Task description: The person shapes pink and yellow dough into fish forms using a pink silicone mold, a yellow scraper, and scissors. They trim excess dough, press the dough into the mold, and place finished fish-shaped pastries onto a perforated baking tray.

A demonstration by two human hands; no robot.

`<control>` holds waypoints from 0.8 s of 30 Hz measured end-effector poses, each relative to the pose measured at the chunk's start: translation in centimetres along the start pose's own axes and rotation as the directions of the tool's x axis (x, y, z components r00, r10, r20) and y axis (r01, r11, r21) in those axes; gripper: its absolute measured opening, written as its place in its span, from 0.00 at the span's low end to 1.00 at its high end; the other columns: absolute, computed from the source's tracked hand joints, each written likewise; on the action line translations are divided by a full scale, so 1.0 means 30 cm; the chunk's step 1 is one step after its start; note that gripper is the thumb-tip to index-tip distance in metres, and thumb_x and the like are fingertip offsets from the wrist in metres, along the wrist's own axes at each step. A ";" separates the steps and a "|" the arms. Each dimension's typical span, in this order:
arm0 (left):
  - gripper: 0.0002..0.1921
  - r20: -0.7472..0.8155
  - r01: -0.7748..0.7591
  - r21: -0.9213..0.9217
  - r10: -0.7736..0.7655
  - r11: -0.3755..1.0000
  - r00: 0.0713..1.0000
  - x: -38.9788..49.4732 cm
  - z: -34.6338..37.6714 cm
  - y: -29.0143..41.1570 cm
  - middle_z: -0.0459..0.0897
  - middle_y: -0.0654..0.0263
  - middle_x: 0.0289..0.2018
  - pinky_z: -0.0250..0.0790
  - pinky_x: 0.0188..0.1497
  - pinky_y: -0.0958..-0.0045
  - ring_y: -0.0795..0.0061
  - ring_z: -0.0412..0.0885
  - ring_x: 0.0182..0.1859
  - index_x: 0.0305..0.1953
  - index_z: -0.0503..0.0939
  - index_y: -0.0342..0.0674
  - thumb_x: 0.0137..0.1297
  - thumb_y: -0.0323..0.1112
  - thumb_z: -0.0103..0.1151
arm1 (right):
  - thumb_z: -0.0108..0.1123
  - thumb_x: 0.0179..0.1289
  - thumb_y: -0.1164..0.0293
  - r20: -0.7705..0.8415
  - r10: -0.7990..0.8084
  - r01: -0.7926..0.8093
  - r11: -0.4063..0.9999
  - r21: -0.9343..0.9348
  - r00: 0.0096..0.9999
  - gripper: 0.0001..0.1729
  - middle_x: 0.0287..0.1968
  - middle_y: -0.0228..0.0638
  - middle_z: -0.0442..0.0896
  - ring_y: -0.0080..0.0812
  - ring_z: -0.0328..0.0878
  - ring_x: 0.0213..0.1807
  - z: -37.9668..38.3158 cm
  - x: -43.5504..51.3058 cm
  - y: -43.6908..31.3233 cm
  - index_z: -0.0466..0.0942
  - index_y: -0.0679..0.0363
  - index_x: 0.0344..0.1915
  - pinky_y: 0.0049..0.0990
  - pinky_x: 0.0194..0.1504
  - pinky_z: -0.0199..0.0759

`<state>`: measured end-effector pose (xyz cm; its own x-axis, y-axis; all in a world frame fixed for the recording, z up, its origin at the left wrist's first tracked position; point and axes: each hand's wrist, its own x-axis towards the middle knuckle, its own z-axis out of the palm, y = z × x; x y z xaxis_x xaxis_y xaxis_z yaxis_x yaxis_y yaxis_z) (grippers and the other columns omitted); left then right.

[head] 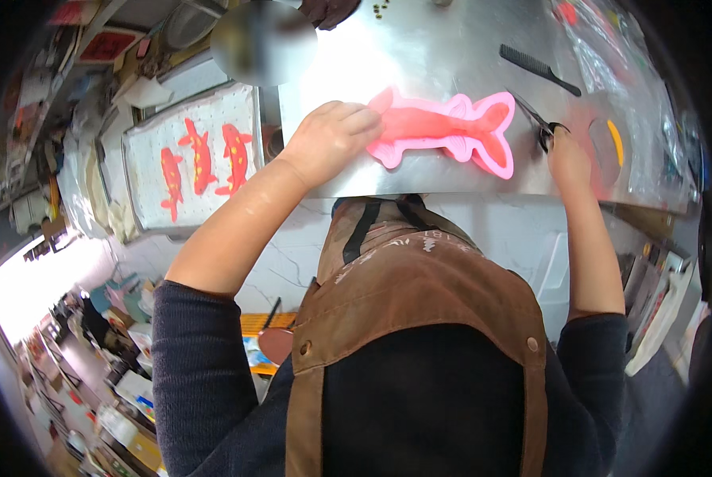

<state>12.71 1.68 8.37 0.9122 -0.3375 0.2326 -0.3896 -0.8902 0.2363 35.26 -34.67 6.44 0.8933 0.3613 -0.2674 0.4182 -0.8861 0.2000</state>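
Note:
A pink fish-shaped silicone mould (499, 161) lies on the metal tabletop, its cavity filled with a coral-red, dough-like mass (421, 123). My left hand (338, 134) grips the mould's left end and hides that part of it. To the right of the tail, my right hand (569, 158) has its fingers at the black handles of a pair of scissors (533, 114). The blades point up and left, towards the tail fin. How the fingers sit in the handles is partly hidden.
On the left, a white perforated tray (147, 137) holds 3 red fish shapes (201, 158) with yellow spots. A black comb (538, 68) lies beyond the scissors. Clear plastic sheeting (654, 119) and a yellow-edged round tool (609, 149) are at the right. Small gold pieces (380, 9) lie at the far edge.

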 end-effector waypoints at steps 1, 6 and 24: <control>0.18 0.019 -0.044 0.000 0.044 0.999 0.999 -0.002 0.004 -0.015 0.82 0.65 0.47 0.74 0.49 0.66 0.63 0.80 0.50 0.46 0.83 0.41 0.50 0.28 0.58 | 0.50 0.69 0.64 0.081 0.035 -0.027 0.995 -0.093 0.996 0.14 0.40 0.47 0.84 0.50 0.82 0.44 -0.008 0.000 0.000 0.78 0.62 0.42 0.46 0.44 0.75; 0.20 -0.023 -0.055 -0.162 0.052 0.985 0.998 0.002 0.029 -0.061 0.80 0.62 0.52 0.74 0.52 0.64 0.59 0.79 0.50 0.50 0.81 0.41 0.54 0.27 0.59 | 0.59 0.64 0.65 -0.486 -0.003 0.157 0.948 0.276 0.874 0.12 0.38 0.42 0.85 0.49 0.82 0.42 -0.134 -0.113 -0.148 0.81 0.60 0.42 0.42 0.44 0.75; 0.23 -0.194 -0.080 -0.156 0.049 0.985 0.980 -0.070 0.090 -0.085 0.75 0.57 0.60 0.65 0.63 0.59 0.57 0.73 0.62 0.56 0.78 0.39 0.57 0.29 0.62 | 0.66 0.51 0.73 -0.751 -0.119 0.541 0.766 0.347 0.650 0.12 0.34 0.25 0.78 0.32 0.73 0.39 -0.055 -0.360 -0.806 0.85 0.53 0.39 0.33 0.43 0.64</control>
<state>12.14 3.85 4.74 0.8500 -0.3151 0.4221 -0.4764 -0.8018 0.3609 15.78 -16.67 6.05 0.6544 0.5582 0.5101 0.7465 -0.5842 -0.3185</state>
